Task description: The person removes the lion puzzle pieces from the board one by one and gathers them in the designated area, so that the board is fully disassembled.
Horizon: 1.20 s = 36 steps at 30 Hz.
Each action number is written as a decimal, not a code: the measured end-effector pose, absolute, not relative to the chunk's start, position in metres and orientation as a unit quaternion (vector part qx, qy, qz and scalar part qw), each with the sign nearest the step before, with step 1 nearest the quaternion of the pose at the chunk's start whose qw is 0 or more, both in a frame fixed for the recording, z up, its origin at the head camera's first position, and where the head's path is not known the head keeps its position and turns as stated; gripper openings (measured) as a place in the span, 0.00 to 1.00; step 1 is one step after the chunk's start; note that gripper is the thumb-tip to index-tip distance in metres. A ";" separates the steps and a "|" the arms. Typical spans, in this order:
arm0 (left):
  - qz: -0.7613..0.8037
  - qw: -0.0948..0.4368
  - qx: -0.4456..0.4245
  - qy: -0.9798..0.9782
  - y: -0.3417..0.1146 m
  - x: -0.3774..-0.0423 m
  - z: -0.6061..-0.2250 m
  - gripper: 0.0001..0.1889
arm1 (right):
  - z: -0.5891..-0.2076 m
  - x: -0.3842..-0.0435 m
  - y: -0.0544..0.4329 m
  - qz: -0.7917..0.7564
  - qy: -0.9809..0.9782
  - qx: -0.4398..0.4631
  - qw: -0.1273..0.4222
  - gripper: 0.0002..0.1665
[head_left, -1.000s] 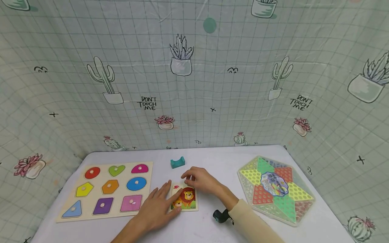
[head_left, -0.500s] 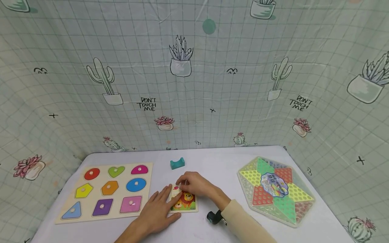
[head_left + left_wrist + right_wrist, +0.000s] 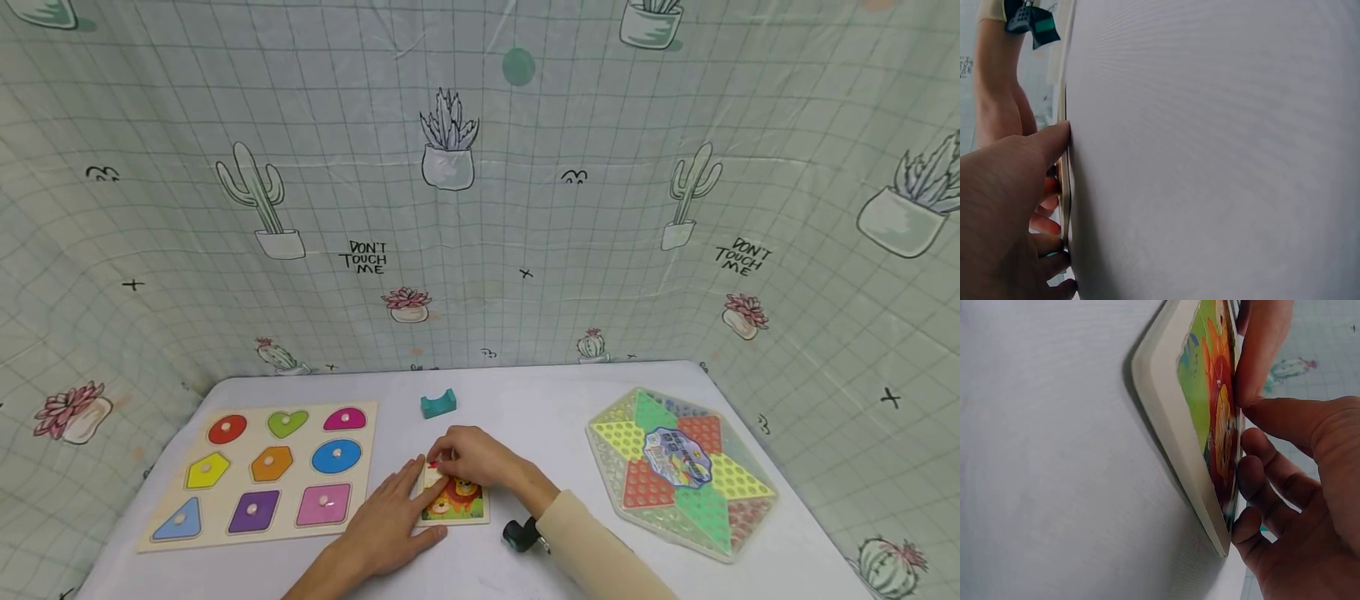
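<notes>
A small wooden lion puzzle (image 3: 461, 504) lies flat on the white table, its pale edge and green-and-red picture large in the right wrist view. My left hand (image 3: 382, 517) rests at its left side with fingers stretched out, the index finger across the picture. In the left wrist view the left thumb (image 3: 1057, 139) touches the board's edge. My right hand (image 3: 483, 458) comes over the far edge, fingers curled and thumb tip down at the upper left, near a red flower print. I cannot tell whether the right fingertips pinch a piece there.
A shape board (image 3: 157, 533) with several knobbed pieces lies at the left. Behind the hands is a teal curved block (image 3: 438, 404). A hexagonal star-pattern game board (image 3: 727, 500) lies at the right. A dark device (image 3: 517, 536) sits under the right wrist. Printed cloth (image 3: 495, 317) hangs behind.
My right hand has moved left along the far side of the lion puzzle to its upper left part, fingers drawn closer together. The left hand stays nearly still.
</notes>
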<state>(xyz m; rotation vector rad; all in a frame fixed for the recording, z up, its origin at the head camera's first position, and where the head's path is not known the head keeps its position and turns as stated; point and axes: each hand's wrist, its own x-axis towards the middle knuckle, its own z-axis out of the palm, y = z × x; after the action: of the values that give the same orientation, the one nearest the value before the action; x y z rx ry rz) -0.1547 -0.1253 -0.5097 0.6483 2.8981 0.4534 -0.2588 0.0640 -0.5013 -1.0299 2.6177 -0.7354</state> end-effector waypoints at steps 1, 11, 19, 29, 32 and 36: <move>0.152 0.069 0.215 0.962 -0.125 -0.155 -0.509 0.37 | -0.501 -0.259 0.064 -0.248 0.894 -0.354 0.117 0.11; 0.160 0.072 0.219 0.960 -0.126 -0.155 -0.509 0.37 | -0.499 -0.264 0.060 -0.237 0.897 -0.345 0.143 0.10; 0.171 0.077 0.220 0.957 -0.127 -0.156 -0.509 0.37 | -0.500 -0.263 0.060 -0.230 0.898 -0.349 0.141 0.14; 0.165 0.079 0.221 0.958 -0.127 -0.156 -0.508 0.37 | -0.499 -0.262 0.058 -0.213 0.900 -0.351 0.145 0.17; 0.166 0.080 0.220 0.958 -0.126 -0.155 -0.507 0.37 | -0.499 -0.262 0.058 -0.214 0.901 -0.348 0.147 0.16; 0.169 0.079 0.220 0.958 -0.126 -0.155 -0.507 0.37 | -0.501 -0.262 0.057 -0.215 0.900 -0.348 0.148 0.16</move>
<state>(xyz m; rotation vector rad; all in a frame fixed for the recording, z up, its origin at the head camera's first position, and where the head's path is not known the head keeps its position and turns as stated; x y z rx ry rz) -0.1549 -0.1257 -0.5066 0.6568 2.8650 0.5052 -0.2623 0.0574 -0.5011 -1.0019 2.5895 -0.6181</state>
